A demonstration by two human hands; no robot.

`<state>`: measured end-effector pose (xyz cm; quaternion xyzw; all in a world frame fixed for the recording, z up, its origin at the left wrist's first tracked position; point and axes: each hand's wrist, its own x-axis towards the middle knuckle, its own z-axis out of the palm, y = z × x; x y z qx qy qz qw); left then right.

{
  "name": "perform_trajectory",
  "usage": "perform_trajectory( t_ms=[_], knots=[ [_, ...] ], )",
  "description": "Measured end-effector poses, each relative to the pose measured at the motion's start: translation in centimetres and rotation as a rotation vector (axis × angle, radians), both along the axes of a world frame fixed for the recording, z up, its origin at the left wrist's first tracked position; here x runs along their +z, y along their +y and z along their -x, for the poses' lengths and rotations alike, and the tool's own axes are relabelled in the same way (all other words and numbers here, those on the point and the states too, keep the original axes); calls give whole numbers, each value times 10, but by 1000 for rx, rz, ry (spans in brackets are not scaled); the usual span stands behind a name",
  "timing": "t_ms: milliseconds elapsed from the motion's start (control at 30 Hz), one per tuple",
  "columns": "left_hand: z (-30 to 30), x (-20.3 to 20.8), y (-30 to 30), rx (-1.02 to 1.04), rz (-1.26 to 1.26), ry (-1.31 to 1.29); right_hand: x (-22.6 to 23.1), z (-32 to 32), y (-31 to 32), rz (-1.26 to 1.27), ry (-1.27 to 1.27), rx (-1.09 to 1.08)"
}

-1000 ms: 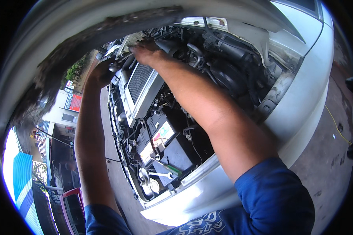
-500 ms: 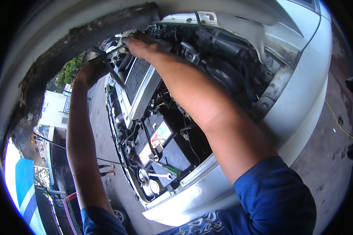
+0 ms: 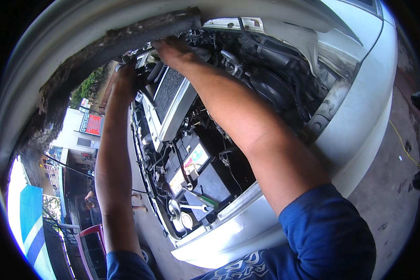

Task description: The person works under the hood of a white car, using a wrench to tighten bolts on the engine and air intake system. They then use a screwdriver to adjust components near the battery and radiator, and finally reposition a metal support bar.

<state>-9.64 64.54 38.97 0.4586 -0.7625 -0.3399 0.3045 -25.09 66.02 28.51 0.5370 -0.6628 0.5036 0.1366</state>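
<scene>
A radiator-like finned core [image 3: 171,91] in a pale metal frame lies tilted in the open engine bay. My right hand [image 3: 171,52] is at its far end, knuckles up and fingers curled in. What those fingers grip is hidden in shadow under the hood edge. My left hand [image 3: 125,77] is at the core's far left corner, beside dark hoses [image 3: 153,74]. Its fingers are too dark to make out. Nearer me sits a black battery [image 3: 205,179] with a coloured label. A wrench [image 3: 195,207] and a green-handled screwdriver [image 3: 207,201] lie on and beside it.
The raised hood's ragged edge [image 3: 121,39] hangs low over both hands. At right are engine parts [image 3: 270,86] and the white fender [image 3: 359,102]. A reservoir with a pale cap [image 3: 187,220] stands near the front corner. Beyond are a red vehicle [image 3: 94,247] and a person's feet [image 3: 140,208].
My left hand has moved right and slightly up, its forearm now more upright. My right hand stays at the core's far end. The whole view has shifted a little.
</scene>
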Motion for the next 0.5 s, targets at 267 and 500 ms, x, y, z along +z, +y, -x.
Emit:
perform_trajectory(
  t_ms=[267, 500],
  knots=[
    [-4, -40, -32, 127, 1178, -425, 19, 3, 12, -110, -155, 92],
    [-11, -5, -50, 110, 95, -115, 9, -5, -8, -72, -268, 109]
  ],
)
